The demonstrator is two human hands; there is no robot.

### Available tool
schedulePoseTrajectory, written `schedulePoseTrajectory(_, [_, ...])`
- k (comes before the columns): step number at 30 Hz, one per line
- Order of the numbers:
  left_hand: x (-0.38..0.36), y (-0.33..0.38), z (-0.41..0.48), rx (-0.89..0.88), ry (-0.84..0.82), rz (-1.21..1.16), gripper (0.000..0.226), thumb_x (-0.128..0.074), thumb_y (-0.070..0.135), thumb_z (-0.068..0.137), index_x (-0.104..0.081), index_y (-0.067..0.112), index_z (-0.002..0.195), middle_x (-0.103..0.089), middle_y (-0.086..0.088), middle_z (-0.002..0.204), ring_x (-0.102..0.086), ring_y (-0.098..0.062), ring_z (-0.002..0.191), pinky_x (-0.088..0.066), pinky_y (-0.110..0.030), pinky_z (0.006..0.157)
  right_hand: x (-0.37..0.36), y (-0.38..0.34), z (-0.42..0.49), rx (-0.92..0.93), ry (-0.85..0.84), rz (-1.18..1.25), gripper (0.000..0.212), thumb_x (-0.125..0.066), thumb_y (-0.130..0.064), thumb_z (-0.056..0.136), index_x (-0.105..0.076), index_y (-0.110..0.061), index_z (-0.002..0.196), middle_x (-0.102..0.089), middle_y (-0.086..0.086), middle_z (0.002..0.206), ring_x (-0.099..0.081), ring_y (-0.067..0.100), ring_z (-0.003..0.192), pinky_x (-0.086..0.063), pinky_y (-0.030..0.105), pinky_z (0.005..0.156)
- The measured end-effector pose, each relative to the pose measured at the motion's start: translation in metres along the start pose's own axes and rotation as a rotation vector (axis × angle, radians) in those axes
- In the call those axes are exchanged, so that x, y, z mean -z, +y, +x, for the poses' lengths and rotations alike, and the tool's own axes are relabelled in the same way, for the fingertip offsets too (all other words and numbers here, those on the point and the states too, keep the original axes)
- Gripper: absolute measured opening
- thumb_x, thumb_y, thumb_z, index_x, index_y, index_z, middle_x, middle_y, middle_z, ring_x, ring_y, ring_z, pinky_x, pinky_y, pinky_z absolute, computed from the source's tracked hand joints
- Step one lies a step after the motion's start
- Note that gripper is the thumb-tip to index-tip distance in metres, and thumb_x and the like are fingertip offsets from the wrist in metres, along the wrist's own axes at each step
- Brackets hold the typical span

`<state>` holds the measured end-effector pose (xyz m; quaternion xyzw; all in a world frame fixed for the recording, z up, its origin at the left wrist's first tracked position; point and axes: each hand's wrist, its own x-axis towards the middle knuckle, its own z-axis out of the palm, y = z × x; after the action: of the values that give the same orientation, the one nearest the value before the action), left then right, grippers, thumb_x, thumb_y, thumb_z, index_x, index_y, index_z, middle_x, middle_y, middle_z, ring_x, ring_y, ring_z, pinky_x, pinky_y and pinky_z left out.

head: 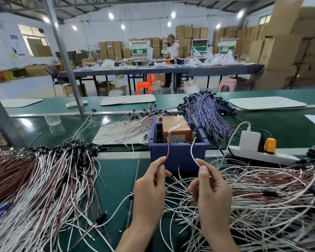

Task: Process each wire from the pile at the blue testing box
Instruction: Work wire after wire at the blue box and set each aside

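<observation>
The blue testing box [178, 153] stands on the green bench straight ahead, with an orange unit [175, 126] inside and two upright metal pins at its front rim. My left hand [151, 190] pinches a brown wire lead [168, 151] whose tip reaches the left pin. My right hand [211, 191] pinches a white wire lead [193, 151] whose tip touches the right pin. A loose pile of white and brown wires [262, 200] spreads under and right of my right hand. A second pile of wires with black caps [40, 177] lies at the left.
A white power strip [258, 155] with a charger and an orange plug lies right of the box. Blue and red wires [207, 110] are heaped behind it. More wires rest on a white mat [120, 131]. A steel post [62, 51] rises at back left. A person stands at a far table.
</observation>
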<state>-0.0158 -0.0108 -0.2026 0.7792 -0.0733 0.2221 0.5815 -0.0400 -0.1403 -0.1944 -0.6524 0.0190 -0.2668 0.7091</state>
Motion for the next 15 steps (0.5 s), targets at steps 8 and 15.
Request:
schedulePoseTrajectory(8, [0.0006,0.0008,-0.0006,-0.02,-0.018,0.009,0.033,-0.048,0.027,0.105,-0.055,0.057,0.117,-0.07,0.014,0.09,-0.064,-0.014,0.052,-0.054,-0.023,0.055,0.0002,0.0009,-0.0003,0.006,-0.002,-0.022,0.025,-0.05,-0.032,0.105,-0.069,-0.048,0.104,-0.065,0.008,0.058,-0.051,0.01,0.043,-0.044,0.021,0.041])
schedulePoseTrajectory(15, [0.0008,0.0007,-0.0005,-0.023,-0.019,0.006,0.032,-0.048,0.028,0.105,-0.056,0.056,0.118,-0.07,0.014,0.089,-0.064,-0.016,0.054,-0.054,-0.023,0.055,0.0004,0.0013,-0.0002,0.005,-0.001,-0.026,0.024,-0.05,-0.034,0.104,-0.069,-0.048,0.105,-0.065,0.009,0.058,-0.052,0.011,0.043,-0.045,0.021,0.041])
